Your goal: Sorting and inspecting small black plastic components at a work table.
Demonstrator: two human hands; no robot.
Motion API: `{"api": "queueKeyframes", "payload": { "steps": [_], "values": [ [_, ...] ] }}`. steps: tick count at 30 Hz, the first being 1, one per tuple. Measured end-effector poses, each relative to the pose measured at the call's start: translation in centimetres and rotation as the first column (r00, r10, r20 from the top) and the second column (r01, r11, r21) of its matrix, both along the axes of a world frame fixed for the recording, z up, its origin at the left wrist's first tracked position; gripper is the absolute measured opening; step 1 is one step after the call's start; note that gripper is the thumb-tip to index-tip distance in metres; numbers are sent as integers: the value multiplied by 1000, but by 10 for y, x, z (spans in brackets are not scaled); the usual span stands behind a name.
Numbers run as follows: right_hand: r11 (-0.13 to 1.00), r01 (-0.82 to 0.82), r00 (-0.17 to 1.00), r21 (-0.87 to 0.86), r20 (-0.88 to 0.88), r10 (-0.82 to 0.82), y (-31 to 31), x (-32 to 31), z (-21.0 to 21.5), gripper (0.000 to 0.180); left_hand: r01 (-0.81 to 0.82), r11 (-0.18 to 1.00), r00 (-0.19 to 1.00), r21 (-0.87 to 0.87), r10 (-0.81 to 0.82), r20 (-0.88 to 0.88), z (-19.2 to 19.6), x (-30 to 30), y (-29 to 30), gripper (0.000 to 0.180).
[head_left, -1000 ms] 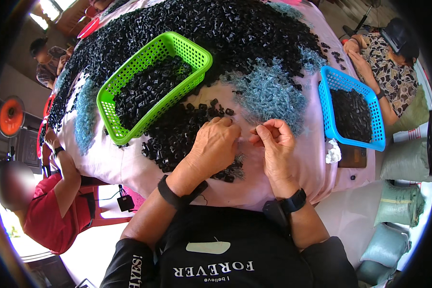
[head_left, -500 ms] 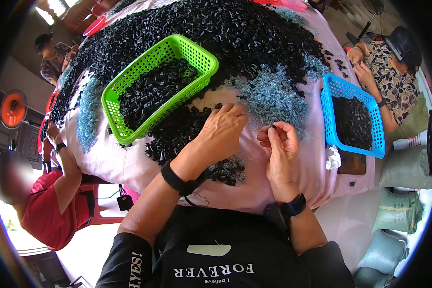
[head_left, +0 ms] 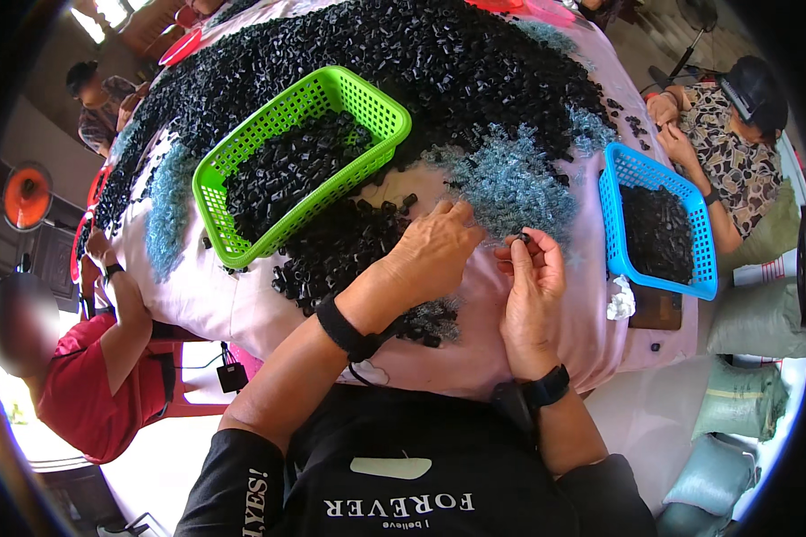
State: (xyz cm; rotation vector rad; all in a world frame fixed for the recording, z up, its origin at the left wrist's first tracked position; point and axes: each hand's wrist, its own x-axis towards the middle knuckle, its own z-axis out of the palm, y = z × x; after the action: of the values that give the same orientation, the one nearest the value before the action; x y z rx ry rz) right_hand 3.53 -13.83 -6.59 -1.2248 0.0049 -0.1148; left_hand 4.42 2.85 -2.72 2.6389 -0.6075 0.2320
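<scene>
Over the pink cloth my left hand [head_left: 432, 252] is closed, fingertips bent down at the near edge of a pile of small blue-grey, spring-like pieces [head_left: 515, 192]. Whatever those fingers pinch is hidden. Just to its right, my right hand [head_left: 532, 291] is raised with thumb and fingers shut on a small black plastic piece [head_left: 523, 238]. A loose heap of similar black pieces [head_left: 331, 255] lies left of my left hand. Beyond it, a green perforated basket [head_left: 309, 197] holds many more of them.
A large mound of black pieces [head_left: 457, 72] covers the far table. At right stand a blue basket [head_left: 613, 224] and a crumpled white wad [head_left: 621, 300]. Other people sit at both sides, including one in a red shirt [head_left: 107, 394]. Stuffed sacks [head_left: 743, 398] lie at lower right.
My left hand has shifted right and slightly nearer, toward the right hand. The right hand still pinches its black piece and has moved only a little to the right.
</scene>
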Motion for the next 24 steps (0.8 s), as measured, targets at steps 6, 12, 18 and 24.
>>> {"api": "queueKeyframes", "payload": {
  "steps": [6,12,18,24],
  "values": [
    [1000,-13,1000,18,-8,13,-2,0,-2,20,-27,999,1000,-20,26,-14,-3,1,16,37],
    [994,-94,995,51,39,92,-2,1,-5,19,-154,987,986,-41,151,-76,1,-2,27,22],
    [988,-146,988,58,56,142,-1,1,0,18,-242,969,968,-41,238,-78,-1,5,22,16],
    [984,-179,983,-6,33,179,-1,1,-2,19,-255,967,961,3,254,-112,-7,16,12,11]
  ]
}}
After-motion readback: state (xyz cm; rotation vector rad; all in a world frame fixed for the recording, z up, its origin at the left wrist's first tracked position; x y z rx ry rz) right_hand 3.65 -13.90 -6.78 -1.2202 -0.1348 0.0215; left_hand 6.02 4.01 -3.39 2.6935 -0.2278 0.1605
